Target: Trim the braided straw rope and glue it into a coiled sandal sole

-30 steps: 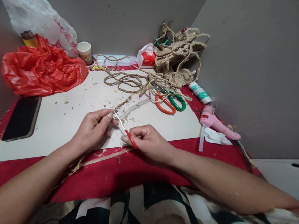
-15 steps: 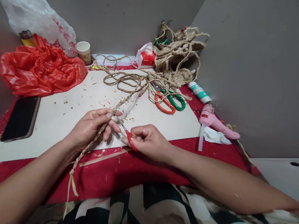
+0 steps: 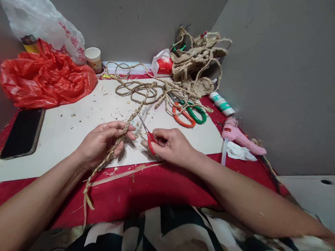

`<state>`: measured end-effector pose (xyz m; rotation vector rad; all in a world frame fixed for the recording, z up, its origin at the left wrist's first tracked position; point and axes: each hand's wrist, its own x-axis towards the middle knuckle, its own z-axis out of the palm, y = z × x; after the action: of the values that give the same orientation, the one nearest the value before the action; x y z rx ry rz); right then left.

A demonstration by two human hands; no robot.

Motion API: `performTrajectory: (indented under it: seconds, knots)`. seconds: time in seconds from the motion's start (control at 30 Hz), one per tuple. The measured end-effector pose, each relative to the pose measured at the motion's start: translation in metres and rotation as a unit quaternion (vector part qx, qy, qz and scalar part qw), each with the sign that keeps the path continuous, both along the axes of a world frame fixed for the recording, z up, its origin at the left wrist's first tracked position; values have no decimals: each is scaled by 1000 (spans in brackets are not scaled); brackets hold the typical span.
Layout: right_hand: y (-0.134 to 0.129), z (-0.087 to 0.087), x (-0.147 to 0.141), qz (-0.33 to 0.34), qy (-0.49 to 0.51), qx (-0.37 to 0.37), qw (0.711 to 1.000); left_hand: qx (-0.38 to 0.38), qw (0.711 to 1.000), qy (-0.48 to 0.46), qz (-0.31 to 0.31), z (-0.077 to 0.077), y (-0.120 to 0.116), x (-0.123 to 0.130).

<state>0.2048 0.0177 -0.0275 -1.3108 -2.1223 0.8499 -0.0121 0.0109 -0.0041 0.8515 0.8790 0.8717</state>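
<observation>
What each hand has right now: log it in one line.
left hand: braided cord lying across it | right hand: gripping red-handled scissors, tips near cord | nearby: larger scissors, phone, pink glue gun

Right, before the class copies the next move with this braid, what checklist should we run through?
1. Small scissors held in right hand: ok.
2. Braid running across left hand: ok.
3. Firmness of the left hand's grip: cannot tell.
4. Blades touching the braid: cannot tell; their tips appear very near it.
5. White board free of scraps: not ok, bits are scattered.
6. Large scissors clear of cord: not ok, strands overlie them.
</observation>
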Motion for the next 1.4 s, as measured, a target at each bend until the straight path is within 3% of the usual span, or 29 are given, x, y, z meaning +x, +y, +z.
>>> performTrajectory:
  seconds: [0.2, 0.63, 0.83, 1.1, 1.4]
  knots:
    - [-4, 5, -3, 9, -111, 45, 993, -3, 999, 16, -34, 1, -2, 0]
    - [-4, 14, 1, 9, -224, 113, 968, -23, 999, 22, -17, 1, -3, 1]
    - [-5, 20, 4, 19, -250, 131, 959, -15, 999, 41, -8, 2, -3, 1]
    - [-7, 21, 4, 38, -286, 134, 948, 26, 985, 168, 14, 3, -6, 5]
    - [-6, 19, 6, 57, -286, 110, 950, 21, 986, 163, 6, -3, -5, 3]
